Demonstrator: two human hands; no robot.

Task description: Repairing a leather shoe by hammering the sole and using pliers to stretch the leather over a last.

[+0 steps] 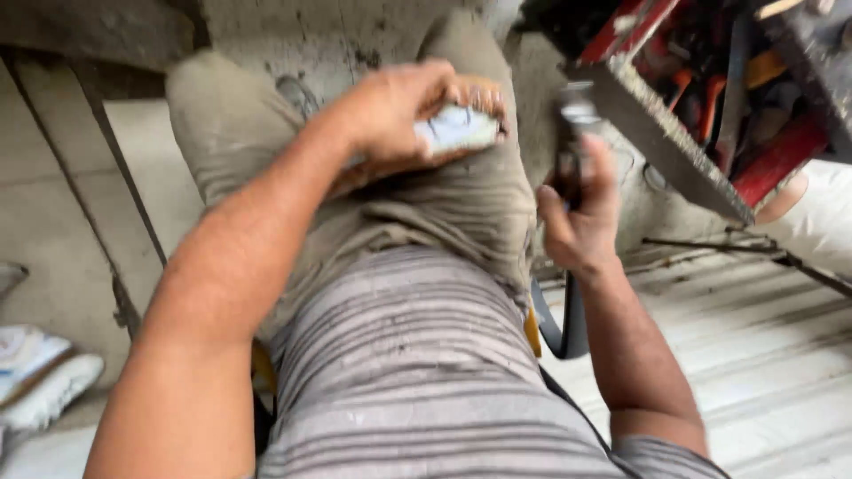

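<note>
Over the person's lap, the left hand (404, 111) is curled shut around a small pale flat object (457, 129), holding it above the khaki trousers (444, 204). Just to its right and apart from it, the right hand (577, 213) grips the dark handle of a metal-headed tool (575, 115) that stands nearly upright, head uppermost, level with the pale object. A red toolbox (674, 133) of tools sits farther right, nearer the right hand.

matt striped cloth shirt (417, 355), rough concrete floor (53, 204), glossy, perhaps metal, tool (575, 120).
</note>
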